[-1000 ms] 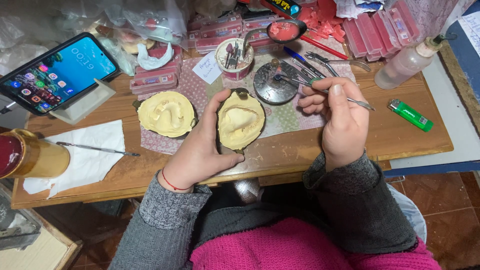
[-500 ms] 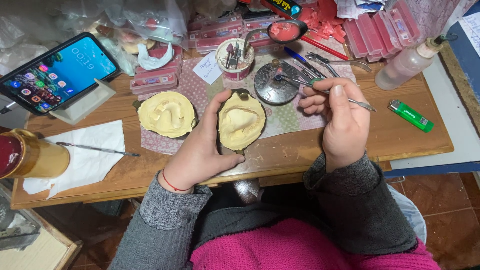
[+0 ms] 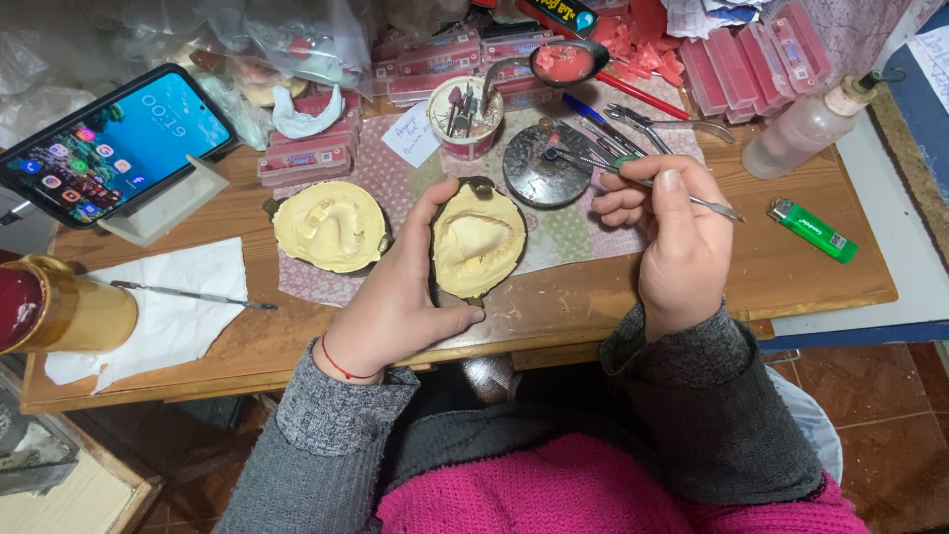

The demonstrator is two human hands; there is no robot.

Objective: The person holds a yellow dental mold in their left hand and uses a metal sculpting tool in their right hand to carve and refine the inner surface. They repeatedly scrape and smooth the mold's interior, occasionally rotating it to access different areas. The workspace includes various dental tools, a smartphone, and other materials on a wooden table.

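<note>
My left hand (image 3: 395,292) grips a dark metal flask half filled with pale yellow plaster (image 3: 478,242), tilted up off the wooden bench (image 3: 811,272). My right hand (image 3: 672,232) holds a thin metal hand tool (image 3: 643,181) like a pen, its tip pointing left towards a round metal lid (image 3: 547,166). A second plaster-filled flask half (image 3: 329,225) lies flat on the patterned cloth just left of my left hand.
A phone (image 3: 109,143) leans on a white stand at far left. A gold jar (image 3: 59,309) and a metal spatula (image 3: 193,294) rest on white paper. Behind are a bur cup (image 3: 465,116), a spoon of pink wax (image 3: 563,61), pink boxes, a plastic bottle (image 3: 806,127) and a green lighter (image 3: 813,229).
</note>
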